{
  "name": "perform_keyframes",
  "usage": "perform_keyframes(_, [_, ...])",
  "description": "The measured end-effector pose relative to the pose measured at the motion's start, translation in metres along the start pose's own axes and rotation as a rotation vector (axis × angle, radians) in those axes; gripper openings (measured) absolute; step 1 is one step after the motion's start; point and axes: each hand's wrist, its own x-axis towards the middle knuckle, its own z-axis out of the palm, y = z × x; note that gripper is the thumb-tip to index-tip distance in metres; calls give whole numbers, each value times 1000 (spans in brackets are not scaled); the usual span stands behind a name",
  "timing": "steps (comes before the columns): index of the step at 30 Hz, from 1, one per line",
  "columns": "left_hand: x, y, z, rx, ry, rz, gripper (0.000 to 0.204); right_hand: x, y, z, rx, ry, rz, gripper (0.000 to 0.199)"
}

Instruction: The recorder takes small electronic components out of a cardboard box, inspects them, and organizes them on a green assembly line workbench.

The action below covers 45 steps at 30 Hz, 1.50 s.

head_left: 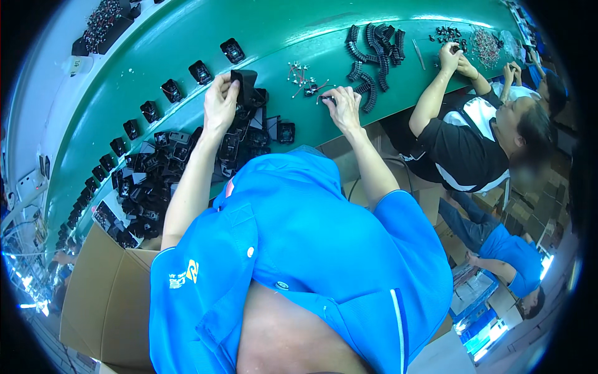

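My left hand point(221, 105) is closed on a black plastic housing point(245, 87), held upright between thumb and fingers above the green bench. Over the bench to its right, my right hand point(344, 107) is closed with its fingertips together on a small dark part point(327, 98), mostly hidden by the fingers. Close to those fingertips lies a small black piece with red wires point(311, 90). Just beyond it is a loose group of red-and-white wired parts point(299, 73). A heap of black housings point(230, 146) lies beside and below my left hand.
Black housings point(200, 72) stand in a long row along the green bench point(299, 37). Curved strips of black parts point(377, 53) and tweezers point(418, 55) lie to the right. A co-worker point(467, 134) works there. An open cardboard box point(103, 293) stands at lower left.
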Motion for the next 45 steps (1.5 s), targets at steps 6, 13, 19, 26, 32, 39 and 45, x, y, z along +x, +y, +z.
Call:
perform_keyframes(6, [-49, -19, -6, -296, -5, -188, 21, 4, -15, -7, 49, -68, 73, 27])
perform_keyframes(13, [-74, -14, -13, -757, 81, -433, 31, -2, -16, -16, 377, 4, 195, 31])
perform_keyframes(19, [-72, -13, -13, -1136, -89, -393, 42, 1, -19, -20, 593, 71, 313, 35])
perform_keyframes(26, [-66, -12, 2, -1278, -317, -365, 51, -6, -25, -21, 969, 152, 552, 21])
perform_keyframes(32, [-66, 33, 13, -1176, -268, -402, 51, 3, -75, -54, 1132, 116, 435, 15])
perform_keyframes(39, [-67, 62, 30, -1368, -238, -351, 43, 22, -171, -87, 798, 146, -125, 14])
perform_keyframes(45, [-69, 62, 23, -1192, -261, -299, 42, 18, -187, -87, 396, 212, -123, 12])
